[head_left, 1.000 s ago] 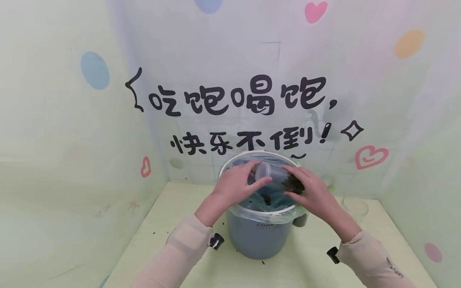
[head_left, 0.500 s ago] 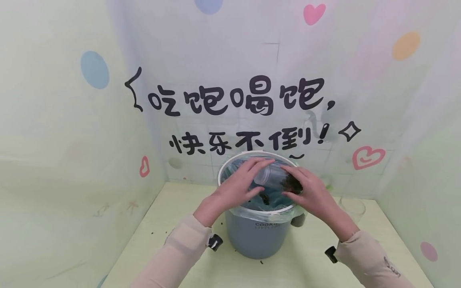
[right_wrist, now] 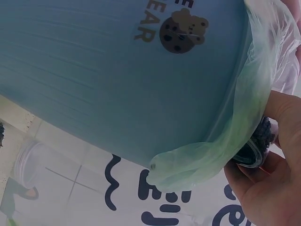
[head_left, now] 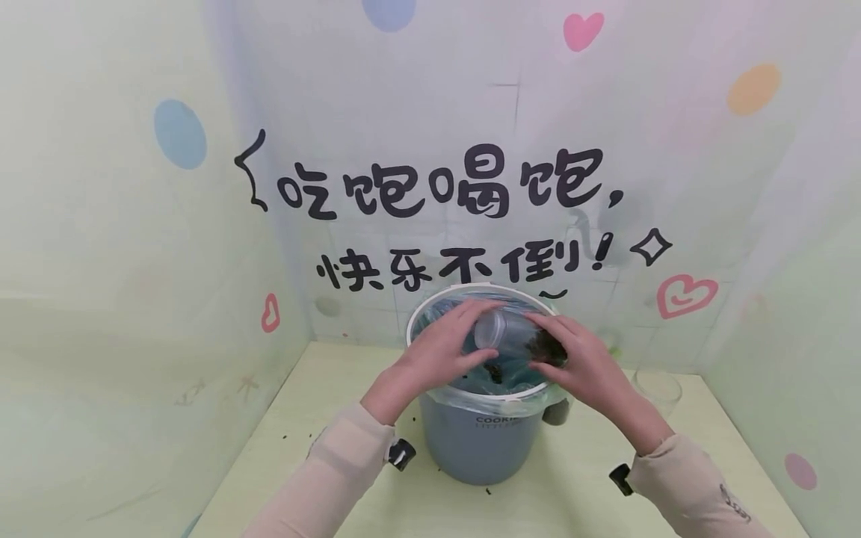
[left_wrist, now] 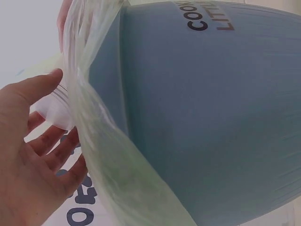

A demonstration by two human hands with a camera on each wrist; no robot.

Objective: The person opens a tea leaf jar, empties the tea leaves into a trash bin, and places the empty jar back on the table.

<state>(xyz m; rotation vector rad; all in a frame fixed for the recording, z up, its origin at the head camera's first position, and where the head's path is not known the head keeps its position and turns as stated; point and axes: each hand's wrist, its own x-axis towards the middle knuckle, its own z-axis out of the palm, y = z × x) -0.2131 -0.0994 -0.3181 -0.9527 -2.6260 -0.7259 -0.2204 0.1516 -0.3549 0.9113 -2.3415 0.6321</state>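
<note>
Over the mouth of a blue-grey bin (head_left: 480, 444), a clear plastic jar (head_left: 516, 335) lies sideways between the two hands. Dark flakes like dried leaves fill its right end, which the right hand (head_left: 577, 347) grips with thumb and fingers. At the jar's pale lid (head_left: 487, 330), the left hand (head_left: 440, 347) curls round, thumb at the lower edge and fingers along the upper side. The left wrist view shows that thumb beside the ridged lid (left_wrist: 55, 110). In the right wrist view, dark flakes show through the jar's base (right_wrist: 251, 155). A thin plastic bag (head_left: 471, 396) lines the bin.
A dark clump (head_left: 495, 372) rests on the bag inside the bin. Small dark crumbs (head_left: 489, 491) dot the pale table (head_left: 578, 486). Behind the right forearm stands a clear round container (head_left: 658, 392). A dark round thing (head_left: 557, 412) sits beside the bin. Printed cloth walls (head_left: 430, 112) enclose the table.
Half a second ago the left fingers were spread away from the lid; now they have come back in around it. The right hand stays on the jar's other end.
</note>
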